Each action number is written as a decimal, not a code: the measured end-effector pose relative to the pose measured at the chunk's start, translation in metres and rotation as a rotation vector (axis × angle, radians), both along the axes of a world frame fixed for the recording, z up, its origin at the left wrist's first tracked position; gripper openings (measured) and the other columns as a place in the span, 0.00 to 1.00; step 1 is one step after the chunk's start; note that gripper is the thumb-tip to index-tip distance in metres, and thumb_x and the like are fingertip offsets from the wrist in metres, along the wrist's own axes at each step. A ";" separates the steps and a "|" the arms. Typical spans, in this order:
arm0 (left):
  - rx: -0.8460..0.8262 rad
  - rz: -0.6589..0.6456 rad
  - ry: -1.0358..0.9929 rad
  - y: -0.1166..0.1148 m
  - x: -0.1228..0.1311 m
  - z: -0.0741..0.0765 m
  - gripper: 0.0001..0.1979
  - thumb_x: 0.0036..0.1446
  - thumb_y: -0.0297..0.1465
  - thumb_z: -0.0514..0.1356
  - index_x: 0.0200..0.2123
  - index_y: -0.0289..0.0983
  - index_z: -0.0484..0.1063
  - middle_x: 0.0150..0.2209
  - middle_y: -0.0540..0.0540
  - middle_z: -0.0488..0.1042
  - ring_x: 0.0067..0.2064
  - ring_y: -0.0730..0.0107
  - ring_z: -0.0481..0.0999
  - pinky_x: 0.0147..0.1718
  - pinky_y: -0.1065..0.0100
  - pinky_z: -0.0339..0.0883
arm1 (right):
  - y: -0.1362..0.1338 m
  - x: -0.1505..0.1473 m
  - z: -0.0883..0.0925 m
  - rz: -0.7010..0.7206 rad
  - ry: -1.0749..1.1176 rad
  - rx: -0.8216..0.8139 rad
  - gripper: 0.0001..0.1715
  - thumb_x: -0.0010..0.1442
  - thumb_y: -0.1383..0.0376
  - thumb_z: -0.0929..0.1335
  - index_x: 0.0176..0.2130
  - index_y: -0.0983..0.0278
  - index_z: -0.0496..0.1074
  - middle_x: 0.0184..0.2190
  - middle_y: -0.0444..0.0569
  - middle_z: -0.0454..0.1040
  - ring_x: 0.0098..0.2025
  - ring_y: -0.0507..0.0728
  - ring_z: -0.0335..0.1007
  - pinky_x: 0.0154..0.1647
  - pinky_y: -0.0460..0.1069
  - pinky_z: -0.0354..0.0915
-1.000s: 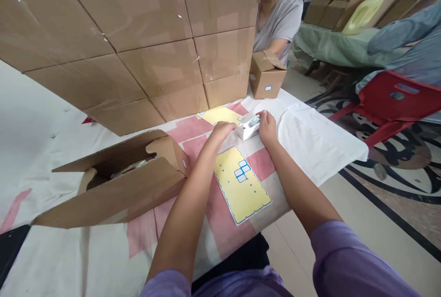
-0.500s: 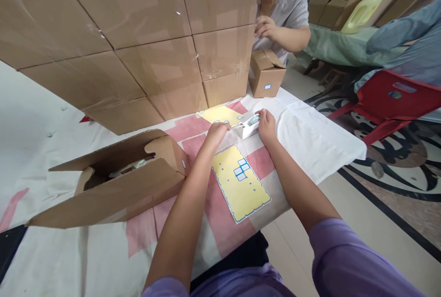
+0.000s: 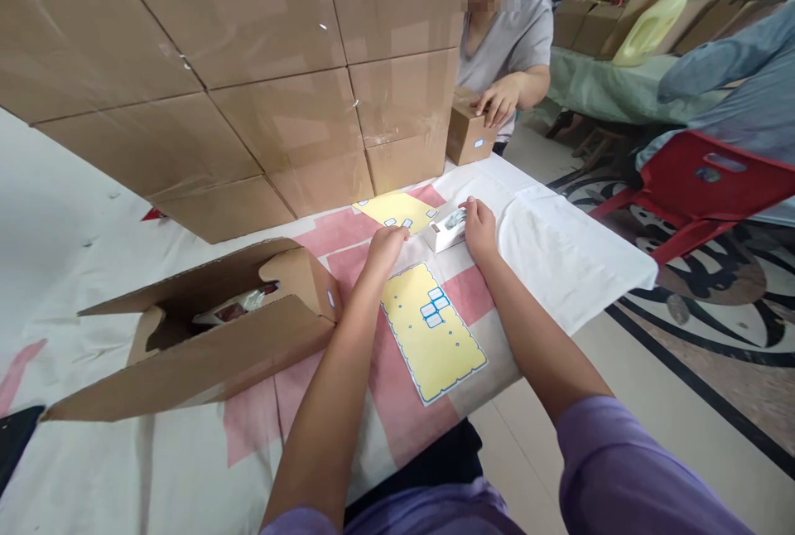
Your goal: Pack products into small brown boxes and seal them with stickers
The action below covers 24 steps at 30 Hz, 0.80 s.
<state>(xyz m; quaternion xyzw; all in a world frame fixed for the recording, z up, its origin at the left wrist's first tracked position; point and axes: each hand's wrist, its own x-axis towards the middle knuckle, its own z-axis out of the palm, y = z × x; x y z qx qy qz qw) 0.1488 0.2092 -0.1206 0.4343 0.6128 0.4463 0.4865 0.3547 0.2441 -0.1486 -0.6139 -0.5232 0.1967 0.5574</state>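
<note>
A wall of cartons point(image 3: 248, 63) fills our view from 9 to 12 o'clock, standing on the table point(image 3: 559, 245) with its white-and-pink cloth. An open carton point(image 3: 217, 344) lies on its side at 8 o'clock, flaps spread. A red chair point(image 3: 701, 187) stands at 3 o'clock, off the table. A yellow sheet point(image 3: 431, 336) lies flat between our forearms. At 1 o'clock a co-worker's hand point(image 3: 497, 104) rests on a brown box point(image 3: 465, 136). The white box point(image 3: 445, 227) sits on the cloth at 12 o'clock of the sheet. Our right hand point(image 3: 479, 228) grips its right end, fingers closed on it. Our left hand point(image 3: 385, 247) rests at the box's 9 o'clock, just beside it, fingers curled; we cannot tell whether it pinches anything.
</note>
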 end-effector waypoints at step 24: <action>0.216 0.008 -0.034 -0.003 0.009 0.008 0.28 0.47 0.36 0.68 0.18 0.40 0.47 0.18 0.56 0.48 0.22 0.77 0.55 0.23 0.71 0.47 | -0.001 -0.003 0.001 0.002 -0.005 0.029 0.34 0.69 0.42 0.55 0.32 0.62 0.72 0.26 0.48 0.72 0.30 0.57 0.66 0.33 0.51 0.60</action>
